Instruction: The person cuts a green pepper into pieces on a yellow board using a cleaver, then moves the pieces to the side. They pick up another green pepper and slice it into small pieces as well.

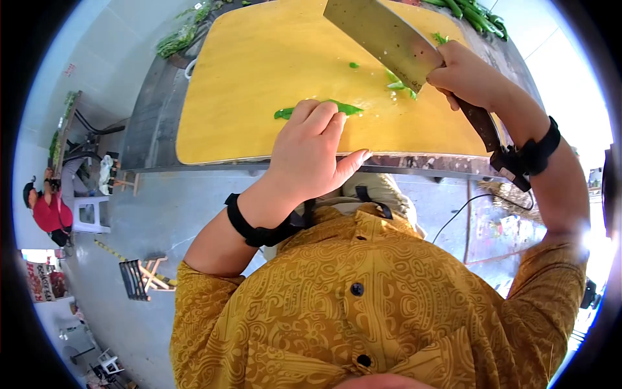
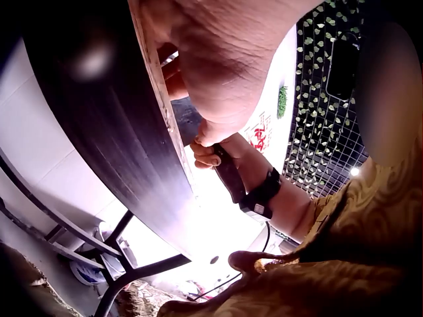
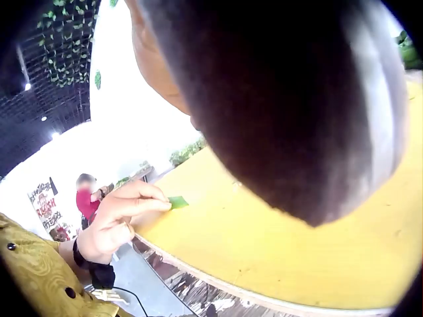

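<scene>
Head view: one green pepper (image 1: 350,108) lies on one yellow board (image 1: 253,78), which rests on the counter (image 1: 148,123). Left grip (image 1: 310,148): fingers bent over the pepper, holding it against the board; thumb apart from it. Both pepper ends show beyond the fingers.

Right grip (image 1: 472,74): closed around the dark handle (image 1: 479,124) of one cleaver (image 1: 387,44). Blade is over the board, well apart from the left grip. Left wrist view agrees: fingers wrapped round the handle.

Other green bits on the board: one small scrap (image 1: 354,65) and one loose cluster (image 1: 398,83), exact count unclear. Far right corner: one pile of long green peppers (image 1: 478,16), overlapping, not countable. Far left: one bunch of leafy greens (image 1: 175,43). Straps: two, one per wrist. Background: one person in a red top (image 1: 52,212), one white stool (image 1: 91,214).
</scene>
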`<action>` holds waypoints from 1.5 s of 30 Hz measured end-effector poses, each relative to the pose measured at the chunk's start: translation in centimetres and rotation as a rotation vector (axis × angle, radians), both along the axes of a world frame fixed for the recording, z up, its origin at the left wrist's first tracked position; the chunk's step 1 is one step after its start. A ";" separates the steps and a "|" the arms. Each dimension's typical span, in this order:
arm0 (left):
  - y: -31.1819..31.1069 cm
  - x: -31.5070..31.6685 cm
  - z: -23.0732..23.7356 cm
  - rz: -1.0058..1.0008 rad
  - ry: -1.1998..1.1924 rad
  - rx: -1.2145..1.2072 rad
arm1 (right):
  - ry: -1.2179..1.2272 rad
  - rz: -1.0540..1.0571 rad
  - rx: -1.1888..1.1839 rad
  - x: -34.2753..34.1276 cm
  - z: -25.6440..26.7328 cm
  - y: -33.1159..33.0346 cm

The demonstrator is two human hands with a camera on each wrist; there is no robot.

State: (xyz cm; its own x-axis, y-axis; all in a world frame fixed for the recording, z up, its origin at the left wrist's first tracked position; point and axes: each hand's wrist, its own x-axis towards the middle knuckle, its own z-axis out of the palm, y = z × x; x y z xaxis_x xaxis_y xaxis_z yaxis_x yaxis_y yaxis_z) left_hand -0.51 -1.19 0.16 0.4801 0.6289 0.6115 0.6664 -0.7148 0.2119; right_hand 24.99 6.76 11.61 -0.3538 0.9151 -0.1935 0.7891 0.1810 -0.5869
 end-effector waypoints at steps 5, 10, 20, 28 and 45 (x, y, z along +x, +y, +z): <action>0.3 0.5 0.1 -0.014 -0.053 0.021 | 0.064 -0.058 -0.005 1.0 1.7 -1.5; 0.3 -0.2 0.8 0.005 -0.049 0.085 | 0.014 0.018 -0.160 1.1 1.0 -1.9; 0.3 -0.4 0.1 0.003 -0.071 0.009 | -0.075 -0.082 -0.226 2.5 0.5 0.2; 0.2 -0.4 0.1 0.012 -0.072 0.002 | -0.039 -0.303 -0.073 8.5 -0.3 4.3; -0.1 -0.7 -0.5 -0.001 -0.092 0.001 | 0.005 0.009 -0.089 0.3 2.1 -1.7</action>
